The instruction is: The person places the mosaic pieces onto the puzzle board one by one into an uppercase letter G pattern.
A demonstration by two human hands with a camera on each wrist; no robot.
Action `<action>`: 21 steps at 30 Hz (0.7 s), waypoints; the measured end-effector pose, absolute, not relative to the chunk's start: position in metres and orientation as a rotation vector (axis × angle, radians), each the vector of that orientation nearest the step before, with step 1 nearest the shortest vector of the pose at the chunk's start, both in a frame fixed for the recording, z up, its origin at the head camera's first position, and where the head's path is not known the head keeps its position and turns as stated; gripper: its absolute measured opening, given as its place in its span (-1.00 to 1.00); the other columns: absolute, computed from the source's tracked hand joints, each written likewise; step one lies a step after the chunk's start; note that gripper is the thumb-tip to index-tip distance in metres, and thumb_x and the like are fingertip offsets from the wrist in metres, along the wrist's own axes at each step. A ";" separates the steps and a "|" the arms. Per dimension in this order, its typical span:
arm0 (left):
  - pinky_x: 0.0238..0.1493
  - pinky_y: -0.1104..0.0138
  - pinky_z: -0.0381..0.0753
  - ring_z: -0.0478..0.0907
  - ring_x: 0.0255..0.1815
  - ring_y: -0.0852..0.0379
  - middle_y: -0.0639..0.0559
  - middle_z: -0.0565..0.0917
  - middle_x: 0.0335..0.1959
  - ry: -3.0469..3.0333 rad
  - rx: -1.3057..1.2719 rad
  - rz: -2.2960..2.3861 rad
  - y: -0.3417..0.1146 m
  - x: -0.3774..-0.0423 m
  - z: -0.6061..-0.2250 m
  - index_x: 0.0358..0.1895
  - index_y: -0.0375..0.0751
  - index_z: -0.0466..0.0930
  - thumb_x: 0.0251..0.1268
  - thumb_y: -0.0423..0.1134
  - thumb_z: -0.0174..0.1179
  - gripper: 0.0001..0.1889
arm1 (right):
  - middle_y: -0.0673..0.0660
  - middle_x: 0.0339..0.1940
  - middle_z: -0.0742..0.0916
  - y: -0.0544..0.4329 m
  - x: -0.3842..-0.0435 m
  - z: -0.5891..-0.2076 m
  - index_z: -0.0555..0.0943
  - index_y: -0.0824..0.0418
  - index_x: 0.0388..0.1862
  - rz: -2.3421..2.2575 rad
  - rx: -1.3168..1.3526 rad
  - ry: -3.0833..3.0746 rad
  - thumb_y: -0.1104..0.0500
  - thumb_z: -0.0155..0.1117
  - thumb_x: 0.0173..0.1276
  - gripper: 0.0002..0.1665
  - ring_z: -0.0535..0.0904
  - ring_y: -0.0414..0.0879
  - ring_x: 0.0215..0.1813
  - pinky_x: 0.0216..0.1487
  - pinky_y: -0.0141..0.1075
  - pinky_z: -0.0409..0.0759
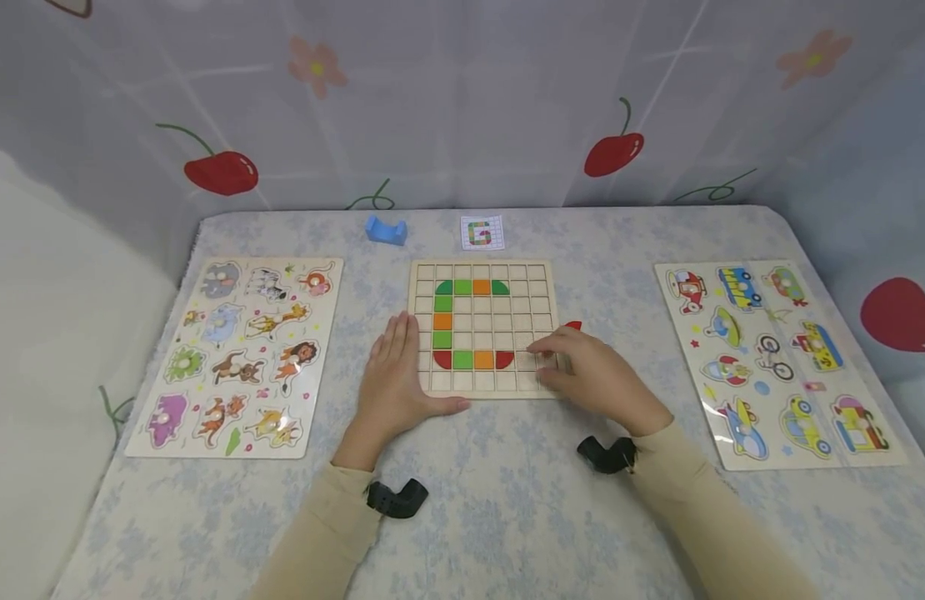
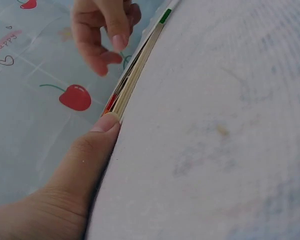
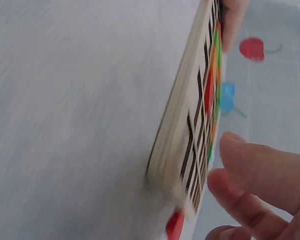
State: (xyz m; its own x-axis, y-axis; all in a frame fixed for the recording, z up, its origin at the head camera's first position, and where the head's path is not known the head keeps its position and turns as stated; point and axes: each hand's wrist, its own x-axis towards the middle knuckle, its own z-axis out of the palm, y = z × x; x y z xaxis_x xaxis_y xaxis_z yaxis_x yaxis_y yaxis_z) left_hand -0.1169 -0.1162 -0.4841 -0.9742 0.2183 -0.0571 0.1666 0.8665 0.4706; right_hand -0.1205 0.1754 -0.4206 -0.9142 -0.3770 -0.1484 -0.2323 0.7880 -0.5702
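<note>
A wooden grid board (image 1: 481, 393) lies on the table, with green, orange and red tiles (image 1: 442, 321) set in a C-like outline. My left hand (image 1: 393, 375) lies along its left side, fingers straight and thumb stretched against the front edge; the thumb (image 2: 85, 155) touches that edge in the left wrist view. Over the board's right part hovers my right hand (image 1: 593, 375), fingers loosely bent. In the right wrist view its thumb (image 3: 265, 167) and fingers are apart, with nothing seen between them. A red piece (image 1: 573, 325) lies past the board's right edge, partly hidden by that hand.
Behind the board are a small pattern card (image 1: 482, 233) showing a coloured G-like shape and a blue holder (image 1: 386, 231). An animal puzzle board (image 1: 237, 358) lies on the left, a vehicle puzzle board (image 1: 777, 362) on the right. A curtain (image 1: 462, 100) hangs behind the table.
</note>
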 end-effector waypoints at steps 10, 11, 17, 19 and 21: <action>0.64 0.00 -0.18 -0.37 0.68 -0.01 -0.10 -0.26 0.66 2.935 0.297 0.714 -0.119 -0.117 -0.485 0.61 -0.22 -0.31 -0.33 0.63 0.30 0.54 | 0.06 -0.10 0.67 0.241 -0.100 -0.421 0.63 0.12 0.14 -0.678 -0.249 2.730 0.04 0.47 0.24 -0.50 0.54 -0.02 -0.03 0.04 -0.06 0.54; 0.64 0.00 -0.18 -0.37 0.68 -0.02 -0.10 -0.25 0.66 2.937 0.299 0.713 -0.119 -0.117 -0.485 0.62 -0.22 -0.31 -0.33 0.63 0.30 0.53 | 0.06 -0.11 0.67 0.242 -0.099 -0.422 0.64 0.12 0.11 -0.673 -0.244 2.727 0.03 0.48 0.23 -0.52 0.53 -0.02 -0.04 0.03 -0.06 0.54; 0.63 -0.02 -0.17 -0.37 0.68 -0.03 -0.10 -0.26 0.66 2.935 0.310 0.719 -0.118 -0.117 -0.485 0.62 -0.22 -0.31 -0.32 0.64 0.29 0.53 | 0.02 -0.18 0.66 0.242 -0.098 -0.429 0.65 0.06 -0.05 -0.726 -0.314 2.732 0.12 0.48 0.23 -0.69 0.51 -0.06 -0.09 -0.01 -0.12 0.51; 0.63 -0.02 -0.17 -0.37 0.68 -0.03 -0.11 -0.26 0.66 2.935 0.314 0.721 -0.117 -0.117 -0.485 0.61 -0.22 -0.31 -0.32 0.63 0.29 0.53 | 0.00 -0.19 0.65 0.241 -0.099 -0.430 0.63 0.04 -0.07 -0.767 -0.348 2.711 0.17 0.46 0.25 -0.71 0.50 -0.07 -0.11 -0.02 -0.15 0.52; 0.64 -0.01 -0.17 -0.37 0.68 -0.03 -0.11 -0.26 0.66 2.937 0.319 0.718 -0.116 -0.117 -0.485 0.61 -0.22 -0.31 -0.32 0.64 0.29 0.53 | -0.01 -0.21 0.65 0.242 -0.101 -0.430 0.61 0.03 -0.07 -0.806 -0.371 2.678 0.22 0.43 0.27 -0.72 0.49 -0.09 -0.17 -0.09 -0.21 0.52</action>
